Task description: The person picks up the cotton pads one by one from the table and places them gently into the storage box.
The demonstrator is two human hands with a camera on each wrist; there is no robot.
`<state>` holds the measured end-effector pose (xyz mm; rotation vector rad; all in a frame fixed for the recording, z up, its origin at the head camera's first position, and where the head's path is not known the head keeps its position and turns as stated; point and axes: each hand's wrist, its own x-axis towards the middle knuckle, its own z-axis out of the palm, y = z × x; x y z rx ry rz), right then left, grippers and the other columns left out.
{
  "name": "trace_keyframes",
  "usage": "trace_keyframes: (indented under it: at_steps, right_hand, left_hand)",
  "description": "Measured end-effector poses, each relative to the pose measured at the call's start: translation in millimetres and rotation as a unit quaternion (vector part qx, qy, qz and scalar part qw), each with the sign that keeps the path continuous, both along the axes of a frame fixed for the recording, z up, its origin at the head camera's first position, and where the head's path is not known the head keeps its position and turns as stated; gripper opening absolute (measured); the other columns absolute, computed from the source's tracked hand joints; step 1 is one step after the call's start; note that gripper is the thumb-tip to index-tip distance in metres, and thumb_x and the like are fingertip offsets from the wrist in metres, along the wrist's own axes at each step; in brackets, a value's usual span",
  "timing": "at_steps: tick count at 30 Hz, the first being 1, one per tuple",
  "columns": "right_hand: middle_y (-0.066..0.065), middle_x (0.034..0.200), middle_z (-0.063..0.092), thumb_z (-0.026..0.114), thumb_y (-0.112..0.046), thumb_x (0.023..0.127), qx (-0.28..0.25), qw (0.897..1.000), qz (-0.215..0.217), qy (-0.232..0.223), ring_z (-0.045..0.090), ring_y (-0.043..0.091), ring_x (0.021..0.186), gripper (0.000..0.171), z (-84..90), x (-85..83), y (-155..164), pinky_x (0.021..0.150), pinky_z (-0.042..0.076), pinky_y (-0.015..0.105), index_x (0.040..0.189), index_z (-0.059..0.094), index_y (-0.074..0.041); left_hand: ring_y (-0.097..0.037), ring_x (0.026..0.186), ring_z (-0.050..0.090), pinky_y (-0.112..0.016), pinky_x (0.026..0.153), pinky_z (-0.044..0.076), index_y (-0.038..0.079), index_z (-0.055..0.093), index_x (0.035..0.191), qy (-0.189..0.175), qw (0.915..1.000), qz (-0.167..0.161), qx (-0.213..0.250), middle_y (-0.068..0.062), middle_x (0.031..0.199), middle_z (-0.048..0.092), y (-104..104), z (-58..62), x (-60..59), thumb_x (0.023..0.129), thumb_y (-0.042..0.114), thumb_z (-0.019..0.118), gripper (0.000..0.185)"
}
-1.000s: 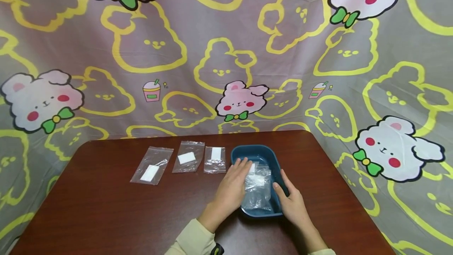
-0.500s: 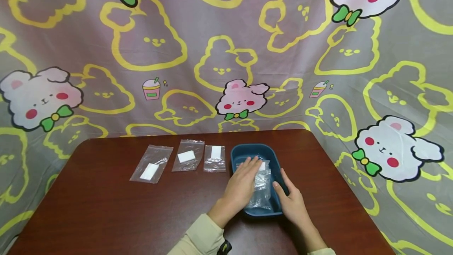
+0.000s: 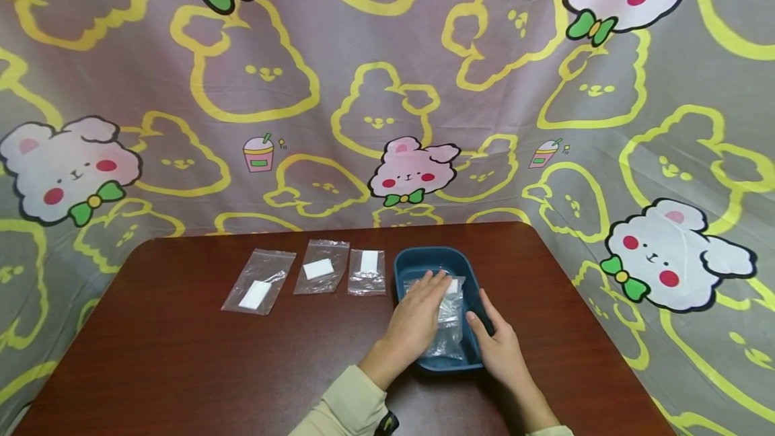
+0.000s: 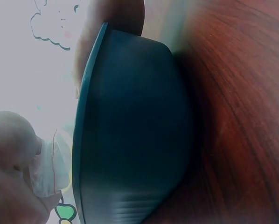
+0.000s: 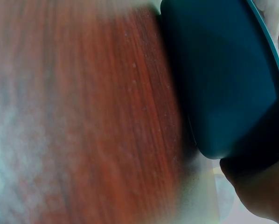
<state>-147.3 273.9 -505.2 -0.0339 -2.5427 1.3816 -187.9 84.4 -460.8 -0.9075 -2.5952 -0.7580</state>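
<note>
A dark blue plastic tub (image 3: 406, 264) stands on the table, with several clear zip bags (image 3: 448, 342) piled in it. My left hand (image 3: 414, 318) reaches over the tub and covers the left part of the pile. In the left wrist view, a zip bag (image 4: 53, 163) shows above the rim, held between the thumb and fingers of that hand. A small white block (image 3: 453, 286) shows just right of its fingertips. My right hand (image 3: 502, 348) grips the tub's right wall, thumb over the rim and fingers along the outside.
Left of the tub lie three clear zip bags, each with a white block: a left bag (image 3: 272, 268), a middle bag (image 3: 333, 254) and a right bag (image 3: 366, 285). The brown table (image 3: 200, 355) meets a patterned cloth (image 3: 327, 120) at the back.
My left hand has shifted right over the tub, and the bag with the white block has moved right with it. The right hand keeps its place on the tub.
</note>
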Motion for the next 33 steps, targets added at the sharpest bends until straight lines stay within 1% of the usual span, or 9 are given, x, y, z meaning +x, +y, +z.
trace_keyframes:
  at_steps: [6,11,12,18,22,26,33]
  right_hand:
    - [0.014,0.156,0.04,0.058,-0.03,0.104,-0.006,1.0,0.004,-0.007,0.036,0.031,0.142,0.062,-1.0,-0.9,1.0,0.114,0.03,0.056,0.156,0.036,-0.005]
    - [0.012,0.157,0.039,0.058,-0.033,0.103,-0.006,1.0,0.002,-0.016,0.035,0.029,0.142,0.064,-2.5,-0.9,1.9,0.115,0.03,0.055,0.156,0.034,-0.006]
    - [0.013,0.156,0.039,0.058,-0.033,0.103,-0.006,1.0,0.002,-0.015,0.036,0.03,0.142,0.065,-2.7,-0.8,1.8,0.114,0.03,0.056,0.156,0.034,-0.005]
    - [0.015,0.156,0.04,0.058,-0.032,0.104,-0.002,1.0,0.001,-0.008,0.037,0.034,0.141,0.064,-3.5,-0.7,0.9,0.113,0.032,0.059,0.156,0.035,-0.003]
    - [0.015,0.156,0.04,0.058,-0.032,0.104,-0.002,1.0,0.001,-0.01,0.038,0.034,0.141,0.064,-3.6,-0.7,1.0,0.113,0.033,0.058,0.156,0.034,-0.004]
    - [0.014,0.155,0.041,0.058,-0.033,0.103,-0.001,1.0,-0.002,-0.013,0.038,0.032,0.141,0.063,-3.2,-0.1,1.6,0.113,0.033,0.056,0.156,0.035,-0.006]
    - [0.015,0.154,0.042,0.059,-0.03,0.103,-0.001,1.0,-0.003,-0.001,0.039,0.033,0.14,0.062,-0.3,0.2,0.3,0.112,0.033,0.056,0.155,0.037,-0.005]
  left_hand:
    - [-0.029,0.138,0.047,-0.045,0.114,0.037,0.008,0.056,0.143,-0.014,0.9999,-0.002,0.009,-0.009,0.148,0.053,0.7,-1.0,-0.5,0.102,0.003,0.052,0.042]
    - [-0.028,0.138,0.047,-0.043,0.115,0.036,0.008,0.056,0.143,-0.014,0.9999,0.0,0.007,-0.008,0.148,0.053,1.8,-3.4,-1.1,0.105,0.008,0.049,0.039]
    - [-0.028,0.138,0.047,-0.043,0.115,0.037,0.009,0.056,0.143,-0.014,0.9999,0.001,0.006,-0.008,0.148,0.053,2.1,-4.1,-1.2,0.105,0.009,0.049,0.038]
    - [-0.027,0.137,0.048,-0.042,0.114,0.037,0.009,0.056,0.143,-0.005,1.0,0.001,-0.002,-0.008,0.148,0.053,2.3,-7.6,-1.1,0.106,0.012,0.049,0.038]
    - [-0.027,0.137,0.049,-0.041,0.114,0.037,0.009,0.057,0.142,-0.001,1.0,0.001,-0.004,-0.008,0.147,0.054,1.9,-9.3,-1.3,0.106,0.013,0.05,0.037]
    - [-0.028,0.137,0.049,-0.041,0.115,0.036,0.008,0.057,0.142,-0.007,1.0,-0.001,0.0,-0.008,0.147,0.054,1.3,-10.6,-1.4,0.105,0.014,0.051,0.037]
    - [-0.029,0.137,0.048,-0.04,0.116,0.035,0.008,0.057,0.142,-0.011,0.9999,-0.005,-0.003,-0.009,0.147,0.053,0.2,-11.1,-1.7,0.105,0.015,0.052,0.038]
